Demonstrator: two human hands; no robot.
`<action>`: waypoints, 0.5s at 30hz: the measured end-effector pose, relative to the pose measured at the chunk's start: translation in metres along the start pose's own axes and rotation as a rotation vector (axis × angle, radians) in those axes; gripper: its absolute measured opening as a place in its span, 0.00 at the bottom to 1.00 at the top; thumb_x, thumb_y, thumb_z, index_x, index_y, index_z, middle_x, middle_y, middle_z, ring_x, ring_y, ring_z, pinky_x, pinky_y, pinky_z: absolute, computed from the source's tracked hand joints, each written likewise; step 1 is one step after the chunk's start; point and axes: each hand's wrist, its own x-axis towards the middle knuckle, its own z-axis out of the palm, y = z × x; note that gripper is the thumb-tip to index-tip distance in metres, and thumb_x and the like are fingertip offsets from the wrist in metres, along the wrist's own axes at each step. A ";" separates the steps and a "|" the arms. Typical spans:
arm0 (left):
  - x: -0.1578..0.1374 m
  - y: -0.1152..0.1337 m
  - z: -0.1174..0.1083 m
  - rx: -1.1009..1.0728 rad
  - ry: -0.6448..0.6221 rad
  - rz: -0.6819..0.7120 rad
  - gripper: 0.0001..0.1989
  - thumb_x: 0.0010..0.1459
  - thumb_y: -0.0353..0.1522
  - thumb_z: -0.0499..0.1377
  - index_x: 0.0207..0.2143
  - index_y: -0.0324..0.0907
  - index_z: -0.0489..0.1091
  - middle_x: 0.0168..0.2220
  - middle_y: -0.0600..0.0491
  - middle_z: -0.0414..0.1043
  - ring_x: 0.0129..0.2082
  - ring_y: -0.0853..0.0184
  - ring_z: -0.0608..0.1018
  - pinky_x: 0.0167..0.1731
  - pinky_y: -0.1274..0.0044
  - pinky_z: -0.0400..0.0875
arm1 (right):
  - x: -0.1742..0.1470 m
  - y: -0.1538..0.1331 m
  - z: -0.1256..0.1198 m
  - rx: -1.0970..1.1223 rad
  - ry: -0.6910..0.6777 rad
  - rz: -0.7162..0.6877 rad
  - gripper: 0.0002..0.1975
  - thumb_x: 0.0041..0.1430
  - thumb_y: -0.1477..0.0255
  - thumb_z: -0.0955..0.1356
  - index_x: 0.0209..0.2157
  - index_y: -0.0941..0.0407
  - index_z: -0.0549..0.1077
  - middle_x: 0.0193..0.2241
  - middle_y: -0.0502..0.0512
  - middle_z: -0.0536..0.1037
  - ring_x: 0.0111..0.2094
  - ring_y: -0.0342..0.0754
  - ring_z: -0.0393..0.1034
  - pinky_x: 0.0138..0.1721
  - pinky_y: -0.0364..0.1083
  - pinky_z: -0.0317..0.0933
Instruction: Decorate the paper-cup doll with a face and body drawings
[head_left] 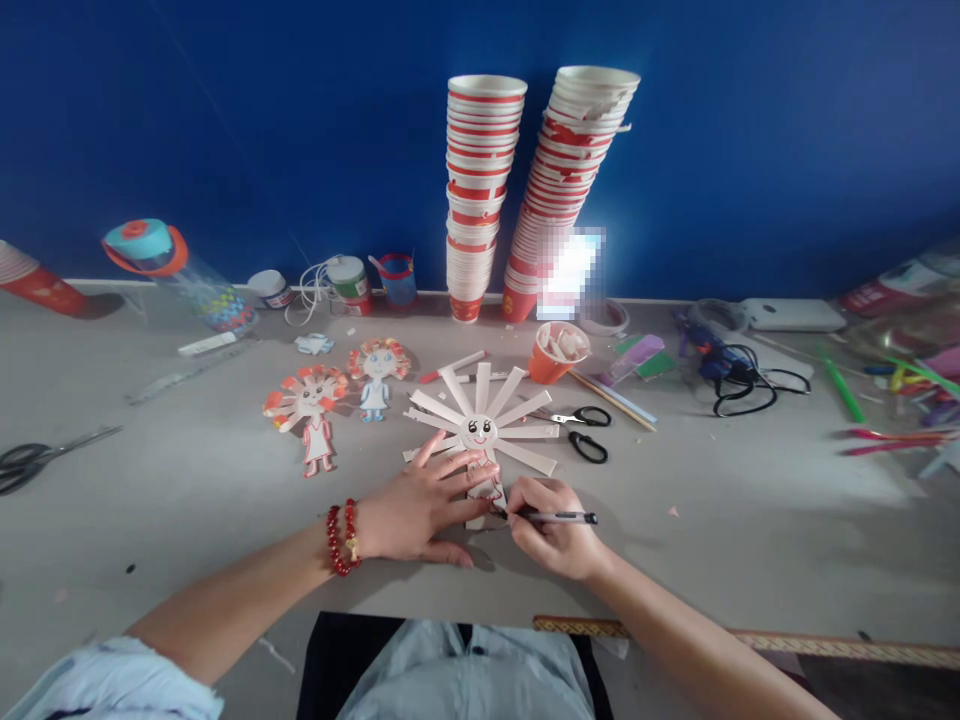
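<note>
Left hand (pixel 416 505) lies spread across the paper doll (pixel 480 432) on the table (pixel 750 560); right hand (pixel 551 525) pinches a pen (pixel 566 517), apparently outlining the doll's lower body. The next stroke calls for steady paper.

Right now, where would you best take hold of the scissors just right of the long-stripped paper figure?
I'd grip the scissors by the black handle loops, probably coming from the right: they spread apart on that side, while the blades point left, toward the paper figure.
</note>
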 end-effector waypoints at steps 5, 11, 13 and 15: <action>0.000 0.000 0.001 -0.011 -0.001 -0.006 0.34 0.63 0.57 0.46 0.64 0.49 0.58 0.67 0.46 0.55 0.66 0.50 0.57 0.65 0.50 0.32 | 0.000 -0.001 0.000 0.017 0.007 0.013 0.05 0.48 0.77 0.62 0.24 0.53 0.61 0.17 0.45 0.65 0.19 0.41 0.57 0.23 0.41 0.52; -0.001 0.000 0.002 -0.026 0.037 0.001 0.34 0.62 0.56 0.50 0.64 0.48 0.58 0.66 0.45 0.57 0.66 0.49 0.58 0.64 0.49 0.37 | 0.000 0.000 -0.001 0.028 0.017 0.042 0.05 0.49 0.76 0.63 0.23 0.53 0.61 0.16 0.45 0.64 0.18 0.41 0.55 0.22 0.41 0.51; -0.001 0.000 0.001 -0.024 0.034 0.003 0.34 0.62 0.55 0.50 0.64 0.47 0.58 0.66 0.45 0.57 0.66 0.49 0.58 0.64 0.49 0.37 | 0.000 0.000 -0.001 0.033 0.022 0.052 0.06 0.49 0.77 0.63 0.23 0.53 0.61 0.16 0.45 0.64 0.18 0.41 0.55 0.22 0.41 0.50; 0.000 0.000 0.001 -0.021 0.025 0.004 0.34 0.62 0.56 0.49 0.64 0.47 0.58 0.66 0.45 0.56 0.66 0.49 0.57 0.64 0.48 0.35 | 0.000 0.000 -0.001 0.039 0.025 0.065 0.06 0.49 0.77 0.63 0.23 0.53 0.61 0.16 0.45 0.64 0.17 0.40 0.55 0.21 0.41 0.50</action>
